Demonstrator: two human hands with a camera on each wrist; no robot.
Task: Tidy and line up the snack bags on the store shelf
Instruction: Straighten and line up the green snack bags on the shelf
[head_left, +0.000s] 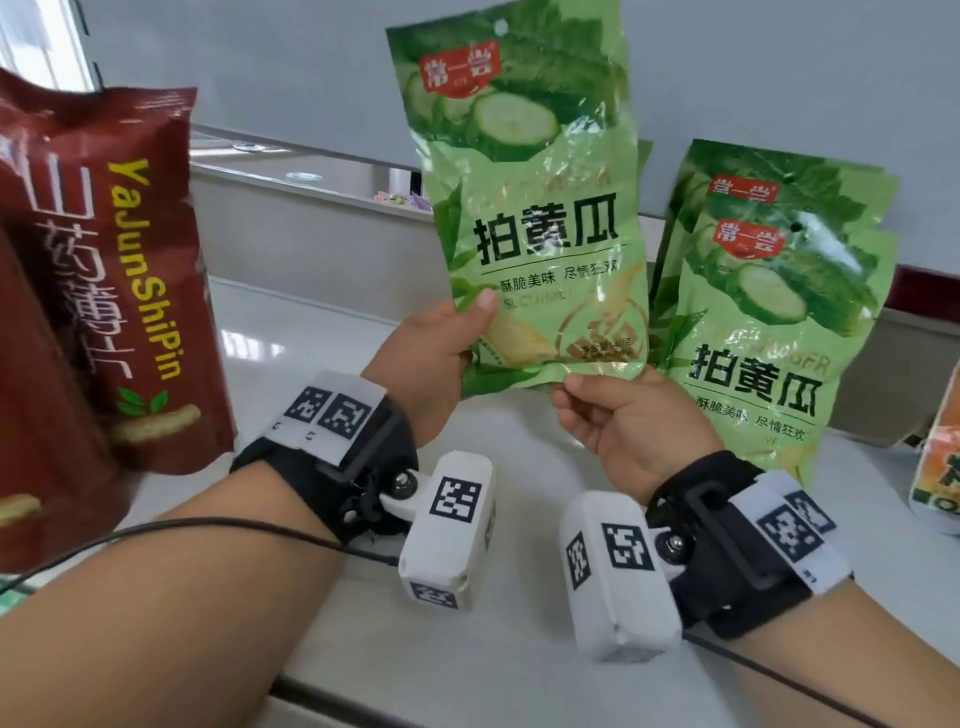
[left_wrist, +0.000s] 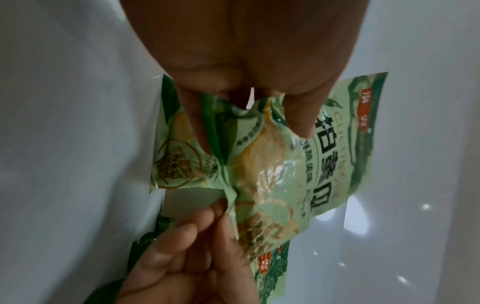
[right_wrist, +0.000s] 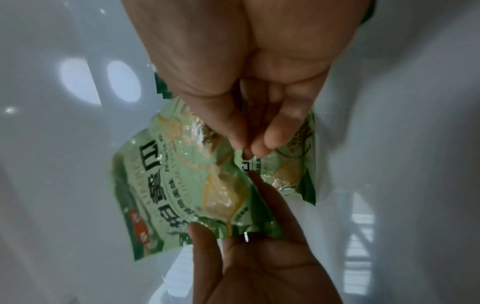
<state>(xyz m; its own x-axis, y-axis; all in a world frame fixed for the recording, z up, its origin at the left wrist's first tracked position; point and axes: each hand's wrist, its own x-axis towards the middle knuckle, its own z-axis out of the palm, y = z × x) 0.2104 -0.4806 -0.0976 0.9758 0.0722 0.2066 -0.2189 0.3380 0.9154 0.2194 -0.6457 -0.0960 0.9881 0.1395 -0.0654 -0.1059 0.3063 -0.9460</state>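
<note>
Both my left hand (head_left: 431, 358) and right hand (head_left: 628, 421) pinch the green bag (head_left: 530, 208) upright; I should set it squarely left of the standing stack (head_left: 769, 312).

Head view: bright, even daylight, sharp centrally; the red bags (head_left: 98, 291) at the left edge are blurred and stretched. Glare streaks the held green bag (head_left: 524, 208). Wrist views: dimmer, soft-focused, curved edges, bright spots on the white shelf (left_wrist: 415, 205).
</note>
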